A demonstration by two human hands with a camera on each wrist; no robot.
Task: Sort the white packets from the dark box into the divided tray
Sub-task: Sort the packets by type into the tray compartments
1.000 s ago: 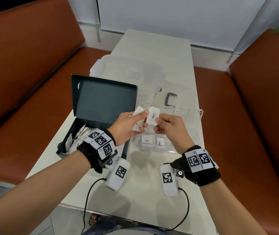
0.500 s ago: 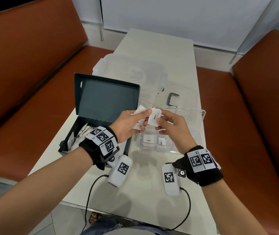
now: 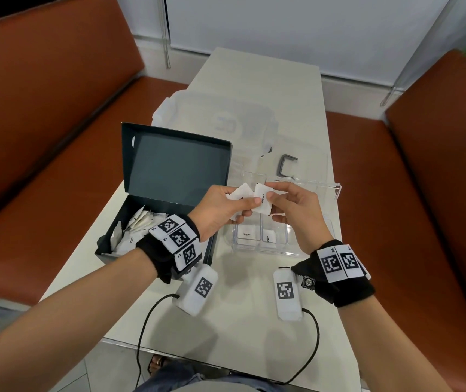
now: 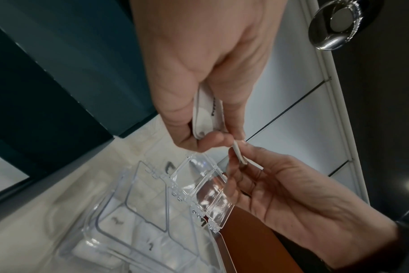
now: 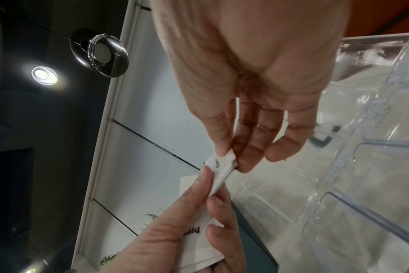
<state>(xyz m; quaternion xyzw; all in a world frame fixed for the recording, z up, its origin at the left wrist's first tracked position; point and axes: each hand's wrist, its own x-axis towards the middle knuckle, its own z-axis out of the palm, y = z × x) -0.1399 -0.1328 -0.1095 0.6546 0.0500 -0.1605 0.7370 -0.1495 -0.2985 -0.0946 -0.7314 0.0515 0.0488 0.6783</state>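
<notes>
**Pepper packet mid-handover above the tray**

Pepper packet (image 3: 262, 202) sits pinched between thumb and forefinger of the right hand (image 3: 294, 213), held in the air over the divided tray (image 3: 336, 190). Left hand (image 3: 217, 213) grips a small stack of white packets (image 3: 240, 193), its thumb tip touching the Pepper packet's near edge. Dark box (image 3: 169, 171) stands open at left, more packets inside. Tray's near row holds a Sugar packet (image 3: 246, 234) in the left cell and a Pepper one (image 3: 268, 237) in the next.

Judgement: peel only the one packet clear, left thumb letting go first. Read the label, then drop it flat in the Pepper cell, not Sugar's.
</notes>
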